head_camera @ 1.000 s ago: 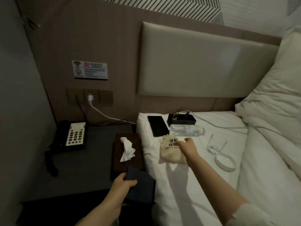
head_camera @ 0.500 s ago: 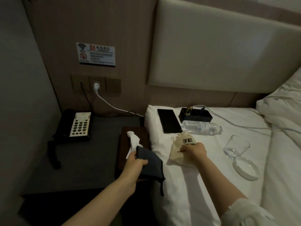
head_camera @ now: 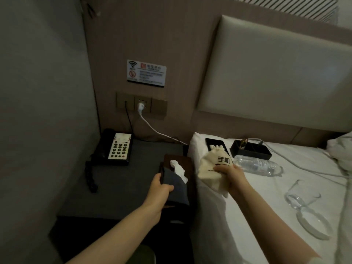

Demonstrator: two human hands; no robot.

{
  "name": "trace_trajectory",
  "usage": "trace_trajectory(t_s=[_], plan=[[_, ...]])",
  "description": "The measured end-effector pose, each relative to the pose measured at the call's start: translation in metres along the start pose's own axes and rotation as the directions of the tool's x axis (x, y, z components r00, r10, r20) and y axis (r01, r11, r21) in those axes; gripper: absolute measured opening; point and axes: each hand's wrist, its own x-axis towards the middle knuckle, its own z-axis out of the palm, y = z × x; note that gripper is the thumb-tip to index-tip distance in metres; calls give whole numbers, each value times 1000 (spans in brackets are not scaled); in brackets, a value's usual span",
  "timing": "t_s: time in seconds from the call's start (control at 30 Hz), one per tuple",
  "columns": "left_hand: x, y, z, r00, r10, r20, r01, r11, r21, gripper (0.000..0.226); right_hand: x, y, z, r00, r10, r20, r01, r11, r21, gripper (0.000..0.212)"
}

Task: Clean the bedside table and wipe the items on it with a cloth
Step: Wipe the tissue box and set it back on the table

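My left hand (head_camera: 161, 187) grips a dark grey-blue cloth (head_camera: 176, 188) above the brown tissue box (head_camera: 179, 161), which stands at the right edge of the dark bedside table (head_camera: 118, 189). A white tissue (head_camera: 178, 169) sticks out of the box. My right hand (head_camera: 231, 177) holds a cream drawstring pouch (head_camera: 213, 168) with black characters, lifted off the white bed sheet (head_camera: 247, 216). A black telephone (head_camera: 114, 148) with a pale keypad sits at the table's back left.
On the bed lie a black phone (head_camera: 212, 144), a black tray (head_camera: 251, 149), a clear water bottle (head_camera: 257, 165), a tipped glass (head_camera: 302, 195) and a glass ashtray (head_camera: 314, 222). A white plug and cable (head_camera: 142, 109) run from the wall socket. Grey wall at left.
My right hand closed on the pouch and lifted it off the sheet. My left hand carried the cloth forward, over the tissue box.
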Motion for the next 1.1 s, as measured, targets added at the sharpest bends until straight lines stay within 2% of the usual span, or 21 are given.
trace_trajectory(t_s=[0.1,0.23,0.33,0.5,0.67,0.8,0.97,1.1], plan=[[0,4,-23,999,3,-45,-3,1000,-1,48,2,-5,41,992,38,120,-45,997,56,40],[11,15,-62,991,19,-129,-19,1000,2,49,9,2,108,955,94,280,-101,995,10,39],[21,16,-93,981,24,-191,-35,998,-53,42,21,15,154,937,143,317,-140,990,-30,43],[52,8,-136,960,-16,-280,-16,994,-111,38,57,33,220,934,192,302,-150,976,-156,51],[94,7,-156,951,-45,-307,11,994,-109,44,97,56,269,965,130,226,-59,953,-297,48],[133,-4,-163,949,-82,-303,54,994,-99,37,135,72,296,984,88,157,-22,924,-382,48],[165,-21,-168,955,-91,-281,54,989,-136,36,181,97,313,990,49,134,14,900,-436,46],[178,-28,-166,959,-91,-268,46,984,-170,37,200,113,329,982,-22,188,103,897,-431,46]])
